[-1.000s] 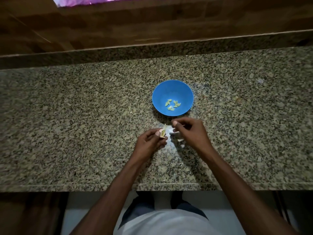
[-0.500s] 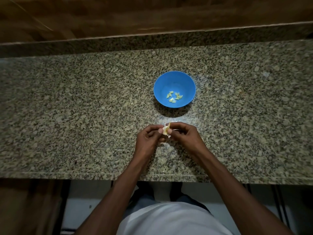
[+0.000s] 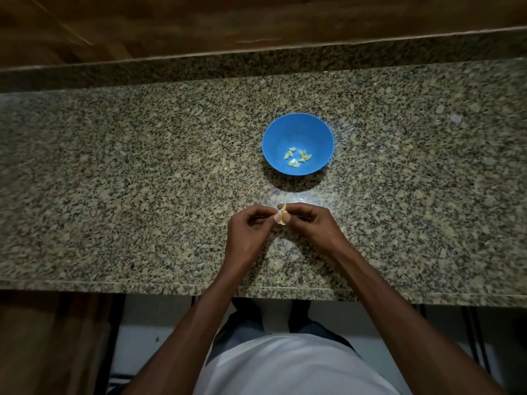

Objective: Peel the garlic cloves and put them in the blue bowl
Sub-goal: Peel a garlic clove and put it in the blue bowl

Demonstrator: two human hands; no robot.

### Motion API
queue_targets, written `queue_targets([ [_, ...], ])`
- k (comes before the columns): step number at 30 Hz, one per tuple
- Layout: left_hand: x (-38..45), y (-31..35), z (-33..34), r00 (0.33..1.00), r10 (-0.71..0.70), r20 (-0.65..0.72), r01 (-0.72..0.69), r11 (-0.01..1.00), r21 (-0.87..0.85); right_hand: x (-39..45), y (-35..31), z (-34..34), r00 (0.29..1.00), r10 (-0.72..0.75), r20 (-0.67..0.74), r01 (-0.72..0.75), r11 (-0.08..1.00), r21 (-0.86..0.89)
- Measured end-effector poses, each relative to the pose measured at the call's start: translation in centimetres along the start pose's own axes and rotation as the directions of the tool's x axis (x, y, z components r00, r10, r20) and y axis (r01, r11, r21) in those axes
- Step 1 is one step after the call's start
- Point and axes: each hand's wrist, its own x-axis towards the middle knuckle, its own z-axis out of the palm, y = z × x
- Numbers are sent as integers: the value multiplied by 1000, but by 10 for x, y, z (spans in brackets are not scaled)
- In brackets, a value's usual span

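Hands' grip point(image 3: 282, 216) pinches garlic clove point(image 3: 282, 214).

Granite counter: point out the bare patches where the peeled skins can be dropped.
On the granite counter, bare stone spans left of the blue bowl and left hand, and right of the bowl and right hand. The strip between bowl and hands is tight; both hands pinch a garlic clove there.

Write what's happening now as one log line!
left hand + right hand: pinching garlic clove | blue bowl: peeled cloves inside
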Motion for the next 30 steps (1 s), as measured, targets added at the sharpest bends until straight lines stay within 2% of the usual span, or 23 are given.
queue_targets([
  [5,-1,-5,-1,998,-55,-15,55,998,-8,-2,2,4,1000,-1,-9,2,999,43],
  [8,0,-8,-5,989,-142,42,144,988,-56,-3,5,6,1000,-19,-23,20,999,43],
  [13,3,-13,-10,980,-153,131,158,987,-27,-5,10,6,999,-21,-24,23,999,44],
  [19,5,-18,-12,977,-125,172,124,992,18,-5,13,7,999,-19,-31,21,998,52],
  [27,5,-19,-13,987,-79,143,67,994,82,-9,16,13,998,-13,-63,18,997,79],
  [30,3,-15,-15,982,-39,183,20,994,104,-9,16,13,998,-10,-59,15,996,85],
])
